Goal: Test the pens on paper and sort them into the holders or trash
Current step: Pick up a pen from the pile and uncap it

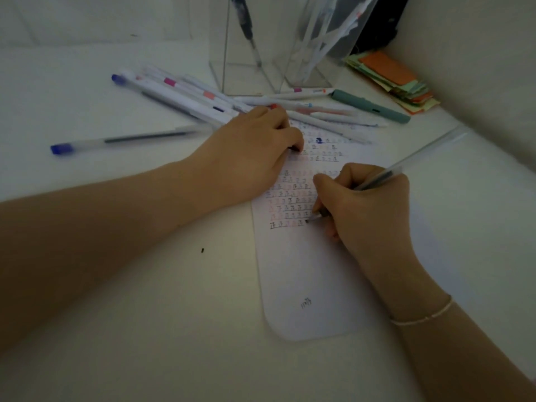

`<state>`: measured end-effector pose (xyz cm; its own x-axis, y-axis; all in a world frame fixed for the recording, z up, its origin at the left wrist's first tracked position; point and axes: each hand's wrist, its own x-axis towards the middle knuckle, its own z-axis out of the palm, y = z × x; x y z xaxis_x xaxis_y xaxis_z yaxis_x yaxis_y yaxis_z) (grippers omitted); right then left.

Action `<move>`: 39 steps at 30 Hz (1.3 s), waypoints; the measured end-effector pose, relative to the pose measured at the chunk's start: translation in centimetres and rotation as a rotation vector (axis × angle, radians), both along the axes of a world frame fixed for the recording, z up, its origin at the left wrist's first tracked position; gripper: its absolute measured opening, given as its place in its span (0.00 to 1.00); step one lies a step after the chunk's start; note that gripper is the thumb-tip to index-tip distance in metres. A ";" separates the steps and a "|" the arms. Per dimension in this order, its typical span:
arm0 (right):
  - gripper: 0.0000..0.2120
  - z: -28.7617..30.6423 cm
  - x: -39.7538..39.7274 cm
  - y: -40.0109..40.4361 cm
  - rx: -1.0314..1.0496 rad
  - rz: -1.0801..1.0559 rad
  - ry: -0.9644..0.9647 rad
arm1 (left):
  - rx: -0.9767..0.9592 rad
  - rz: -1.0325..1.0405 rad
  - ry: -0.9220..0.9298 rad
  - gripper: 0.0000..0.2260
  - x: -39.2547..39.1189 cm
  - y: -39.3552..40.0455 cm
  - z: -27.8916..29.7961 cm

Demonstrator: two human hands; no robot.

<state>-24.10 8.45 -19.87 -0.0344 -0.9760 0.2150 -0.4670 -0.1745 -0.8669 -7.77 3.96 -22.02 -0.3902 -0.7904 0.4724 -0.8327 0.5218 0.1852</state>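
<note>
A white sheet of paper (304, 271) with rows of small test marks lies on the table. My right hand (368, 204) grips a clear pen (406, 163), its tip touching the paper at the end of the lowest row. My left hand (255, 152) rests on the paper's top part with its fingers curled; a small dark piece, seemingly a pen cap (295, 148), shows under the fingertips. Behind stand two clear holders: the left holder (229, 68) has one dark pen, the right holder (293, 68) has several white pens.
Several white pens (188, 97) lie loose in front of the holders, with a clear blue-capped pen (121, 140) to the left and a grey-green pen (371, 107) to the right. A stack of coloured sticky notes (397, 79) sits by the right wall.
</note>
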 end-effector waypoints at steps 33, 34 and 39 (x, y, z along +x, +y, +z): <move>0.11 0.4 -1.1 -0.9 0.131 0.096 -0.567 | 0.354 -0.241 0.472 0.13 -0.2 1.9 2.4; 0.09 0.5 -1.0 -0.8 0.127 0.120 -0.536 | 0.335 -0.254 0.469 0.13 -0.2 1.9 2.4; 0.16 1.4 -1.3 -0.9 0.265 0.205 -0.856 | 0.203 -0.260 0.359 0.11 -0.1 1.7 2.3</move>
